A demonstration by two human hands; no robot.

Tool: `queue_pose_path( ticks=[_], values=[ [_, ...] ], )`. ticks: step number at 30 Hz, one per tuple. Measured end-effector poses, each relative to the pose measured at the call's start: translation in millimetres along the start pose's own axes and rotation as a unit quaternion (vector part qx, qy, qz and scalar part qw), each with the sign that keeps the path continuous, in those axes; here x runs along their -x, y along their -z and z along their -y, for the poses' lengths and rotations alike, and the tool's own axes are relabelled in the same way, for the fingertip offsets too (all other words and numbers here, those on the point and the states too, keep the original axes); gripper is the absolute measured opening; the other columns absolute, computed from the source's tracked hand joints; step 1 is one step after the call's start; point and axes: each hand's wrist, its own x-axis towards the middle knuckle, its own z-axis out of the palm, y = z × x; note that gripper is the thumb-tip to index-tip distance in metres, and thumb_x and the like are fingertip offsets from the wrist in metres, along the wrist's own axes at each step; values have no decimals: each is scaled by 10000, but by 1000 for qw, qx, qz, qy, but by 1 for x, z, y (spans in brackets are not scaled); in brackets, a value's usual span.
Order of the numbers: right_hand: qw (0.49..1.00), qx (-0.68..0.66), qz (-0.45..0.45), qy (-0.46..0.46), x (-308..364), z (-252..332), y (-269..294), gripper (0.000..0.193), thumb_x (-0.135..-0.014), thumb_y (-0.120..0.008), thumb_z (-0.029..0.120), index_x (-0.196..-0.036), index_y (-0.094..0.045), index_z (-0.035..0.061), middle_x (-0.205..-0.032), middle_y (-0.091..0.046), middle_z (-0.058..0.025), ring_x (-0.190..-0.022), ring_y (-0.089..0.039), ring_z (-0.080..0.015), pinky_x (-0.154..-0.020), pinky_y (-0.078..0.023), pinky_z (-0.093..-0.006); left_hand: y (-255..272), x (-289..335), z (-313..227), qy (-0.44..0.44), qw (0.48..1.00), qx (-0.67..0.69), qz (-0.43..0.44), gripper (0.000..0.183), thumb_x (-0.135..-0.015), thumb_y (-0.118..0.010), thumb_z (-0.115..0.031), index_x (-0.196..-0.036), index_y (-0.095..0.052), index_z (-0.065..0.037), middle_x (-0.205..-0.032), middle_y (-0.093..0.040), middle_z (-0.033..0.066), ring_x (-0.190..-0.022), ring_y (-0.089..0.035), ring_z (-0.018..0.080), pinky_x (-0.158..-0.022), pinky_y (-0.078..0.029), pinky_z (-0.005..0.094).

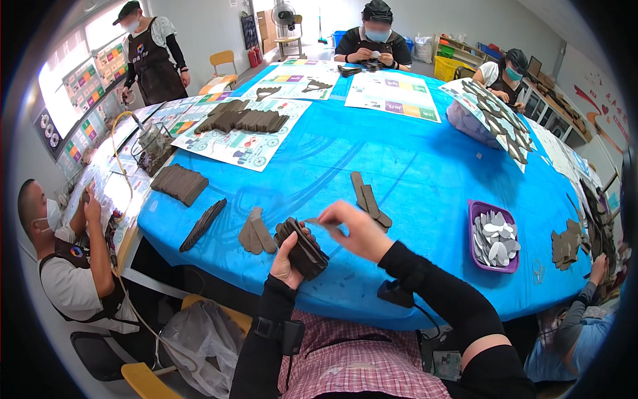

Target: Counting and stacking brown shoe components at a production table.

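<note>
My left hand (286, 266) is closed around a thick stack of dark brown flat strips (307, 256) with rounded ends, held over the table's near edge. Just right of the stack, my right hand (352, 226) is raised, fingers bent together. A thin greyish blur lies at its fingertips, too smeared to name. On the table left of the stack are a small fan of loose brown strips (256, 231) and a leaning row of strips (203, 225). Beyond my right hand lie a few more loose strips (367, 199).
A blue cloth (425, 266) covers the table. At right stands a purple basket (473, 229) of white oval pieces (495, 239). Far left are a brown strip block (178, 184) and a printed sheet (256, 154) bearing more strips. Several people sit or stand around the table.
</note>
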Motion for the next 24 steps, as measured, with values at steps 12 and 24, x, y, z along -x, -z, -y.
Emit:
queue_pose_path(
  ticks=[12,24],
  values=[
    [982,137,38,120,11,3,-6,372,-683,-571,-63,-1032,-569,65,-1107,-566,-113,-1019,-549,-305,-866,-437,-415,2,0,-2,-21,999,27,-14,326,-861,-608,-181,-1149,-503,-72,-1103,-557,48,-1083,-526,211,-955,-443,408],
    [906,346,-31,-243,28,-72,59,237,-749,-689,268,-811,-632,46,-812,-584,-133,-803,-572,-313,-695,-469,-417,-11,0,0,33,999,-1,20,417,-862,-626,-171,-1232,-463,-71,-1094,-547,52,-1053,-534,190,-937,-449,380]
  ],
)
